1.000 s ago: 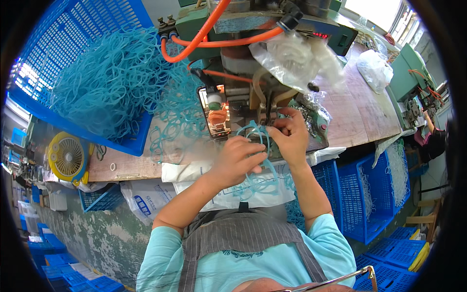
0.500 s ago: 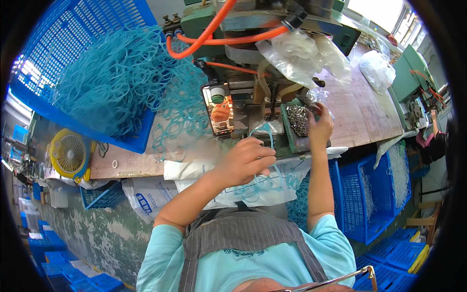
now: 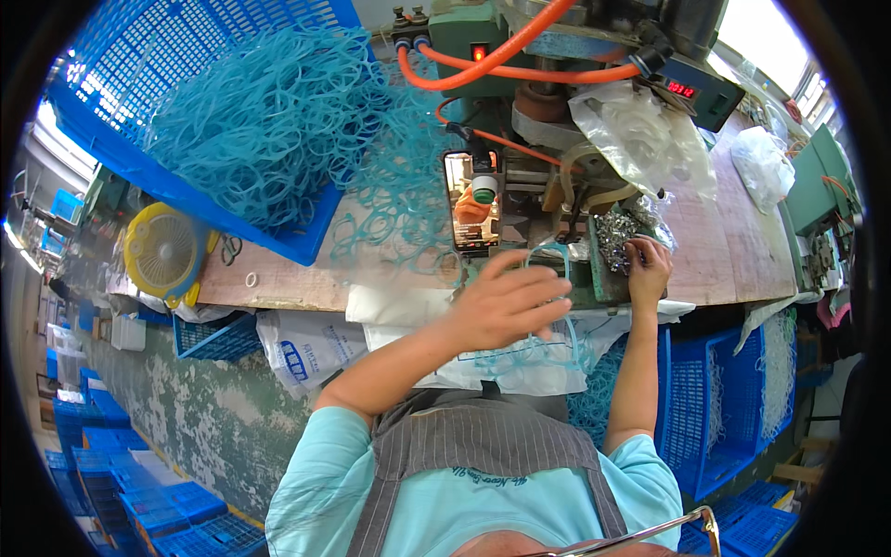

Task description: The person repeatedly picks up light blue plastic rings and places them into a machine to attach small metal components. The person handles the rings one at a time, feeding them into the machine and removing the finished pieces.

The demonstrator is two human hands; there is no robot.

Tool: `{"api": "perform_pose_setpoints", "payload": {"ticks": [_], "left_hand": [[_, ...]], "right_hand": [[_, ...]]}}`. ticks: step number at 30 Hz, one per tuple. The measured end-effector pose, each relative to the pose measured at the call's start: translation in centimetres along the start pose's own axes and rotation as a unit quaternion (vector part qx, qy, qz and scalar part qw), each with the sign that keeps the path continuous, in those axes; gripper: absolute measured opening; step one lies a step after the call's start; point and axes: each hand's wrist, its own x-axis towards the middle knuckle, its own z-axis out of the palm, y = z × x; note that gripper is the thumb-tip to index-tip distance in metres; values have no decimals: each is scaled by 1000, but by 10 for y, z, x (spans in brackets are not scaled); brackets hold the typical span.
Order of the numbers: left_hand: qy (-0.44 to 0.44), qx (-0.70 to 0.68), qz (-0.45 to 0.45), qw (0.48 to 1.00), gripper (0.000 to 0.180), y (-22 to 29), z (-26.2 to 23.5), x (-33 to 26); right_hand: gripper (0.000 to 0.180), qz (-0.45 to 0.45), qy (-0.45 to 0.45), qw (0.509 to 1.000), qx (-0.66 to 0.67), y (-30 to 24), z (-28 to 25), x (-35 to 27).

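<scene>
Hands had parted since a second earlier, when both worked together at the machine: the right hand (image 3: 647,266) now dipped, fingers bent, into the box of small metal pieces (image 3: 614,239) near the bench's front edge, while the left hand (image 3: 506,302) gripped a blue elastic loop (image 3: 555,263) just before the green machine (image 3: 520,56), suggesting another fitting was being fetched.

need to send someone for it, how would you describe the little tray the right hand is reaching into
Start at the green machine with orange hoses at the back of the wooden bench. At its front right edge sits a small green tray of shiny silver metal clips, where the right hand dips in. Nothing else nearby glitters silver.
</scene>
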Motion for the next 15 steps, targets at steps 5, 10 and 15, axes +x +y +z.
{"api": "perform_pose_setpoints", "payload": {"ticks": [5, 10, 15], "left_hand": [[31, 141, -374, 916, 38, -43, -39, -78], [-33, 401, -608, 684, 24, -96, -77, -162], [-52, 411, -622, 664, 22, -107, -82, -195]], "right_hand": [[5, -9, 32, 998, 49, -6, -4, 1], [5, 71, 49, 995, 53, -9, -1, 1], [9, 63, 40, 997, 26, -6, 0, -4]]}}
